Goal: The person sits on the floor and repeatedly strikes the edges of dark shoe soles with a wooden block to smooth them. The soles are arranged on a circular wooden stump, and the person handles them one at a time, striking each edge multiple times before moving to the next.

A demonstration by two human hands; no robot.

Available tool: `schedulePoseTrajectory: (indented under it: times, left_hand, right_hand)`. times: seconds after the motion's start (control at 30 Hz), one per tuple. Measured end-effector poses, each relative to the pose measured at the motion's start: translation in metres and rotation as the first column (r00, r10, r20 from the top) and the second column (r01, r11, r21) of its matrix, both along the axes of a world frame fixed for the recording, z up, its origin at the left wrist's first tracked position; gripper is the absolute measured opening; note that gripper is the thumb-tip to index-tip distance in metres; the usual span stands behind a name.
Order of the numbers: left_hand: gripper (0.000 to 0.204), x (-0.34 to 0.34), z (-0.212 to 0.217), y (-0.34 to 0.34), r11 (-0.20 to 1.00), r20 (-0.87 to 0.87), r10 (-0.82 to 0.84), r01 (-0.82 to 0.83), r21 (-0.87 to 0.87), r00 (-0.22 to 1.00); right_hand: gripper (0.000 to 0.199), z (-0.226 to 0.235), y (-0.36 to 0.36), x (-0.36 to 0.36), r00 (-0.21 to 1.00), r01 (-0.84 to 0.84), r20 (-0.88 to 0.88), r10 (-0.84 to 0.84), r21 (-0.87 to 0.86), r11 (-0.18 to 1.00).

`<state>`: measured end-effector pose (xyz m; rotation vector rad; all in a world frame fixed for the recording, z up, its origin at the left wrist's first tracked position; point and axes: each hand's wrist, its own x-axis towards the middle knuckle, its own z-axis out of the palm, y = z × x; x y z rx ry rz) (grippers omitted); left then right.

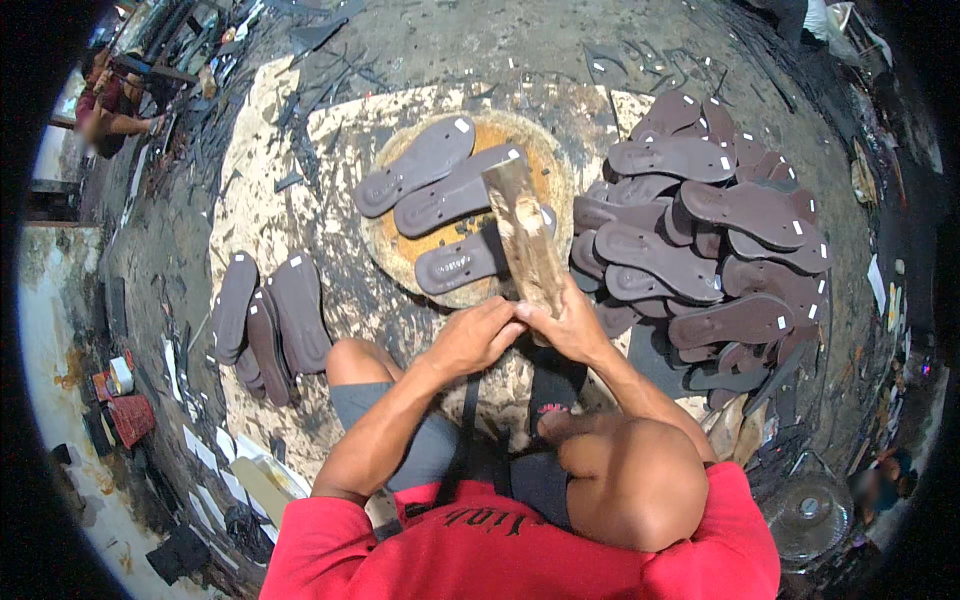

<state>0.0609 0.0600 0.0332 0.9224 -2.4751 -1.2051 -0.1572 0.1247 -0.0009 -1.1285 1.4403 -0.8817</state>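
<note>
My right hand (pixel 568 322) is wrapped around the lower end of a long, worn wooden block (pixel 530 240). The block's far end covers parts of the soles beneath it. Against the right hand rests my left hand (pixel 476 334), its fingers closed; whatever they hold, if anything, is hidden. On a round wooden chopping block (pixel 385 262) lie three dark brown sandal soles: the far one (pixel 418 165), the middle one (pixel 448 196) and the near one (pixel 460 262). White tags show on the two farther ones. Small dark scraps are scattered between the middle and near soles.
A large heap of brown soles (pixel 690 240) spreads on the right. Several more soles (pixel 298 310) lie at the left on the stained pale sheet (pixel 250 150). A round fan (pixel 808 512) stands at lower right. Another person (pixel 112 110) is at the far left.
</note>
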Motion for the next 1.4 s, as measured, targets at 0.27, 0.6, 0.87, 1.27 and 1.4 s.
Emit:
schedulePoseTrajectory:
  times: [0.27, 0.6, 0.87, 1.27, 1.4]
  left_hand:
    - [0.077, 0.039, -0.042, -0.088, 0.988, 0.254, 0.043, -0.003, -0.154, 0.966]
    - [0.085, 0.039, -0.033, -0.069, 0.98, 0.292, -0.054, 0.107, -0.169, 0.955]
    - [0.092, 0.058, -0.02, -0.084, 0.959, 0.295, -0.213, 0.257, -0.119, 0.931]
    - [0.083, 0.027, -0.024, -0.148, 0.903, 0.338, 0.252, -0.095, -0.418, 0.907]
    - [0.075, 0.043, -0.025, -0.154, 0.866, 0.126, 0.206, -0.121, -0.486, 0.97]
  right_hand:
    - [0.058, -0.009, -0.025, -0.04, 0.958, 0.28, 0.093, -0.273, -0.08, 0.957]
    - [0.05, -0.045, -0.038, -0.021, 0.912, 0.392, 0.171, -0.373, -0.094, 0.915]
    - [0.052, -0.036, -0.036, -0.026, 0.883, 0.441, 0.204, -0.423, -0.052, 0.896]
    - [0.045, -0.05, -0.037, -0.023, 0.879, 0.463, 0.215, -0.426, -0.165, 0.871]
    - [0.06, -0.063, -0.035, -0.022, 0.911, 0.402, 0.166, -0.377, -0.149, 0.904]
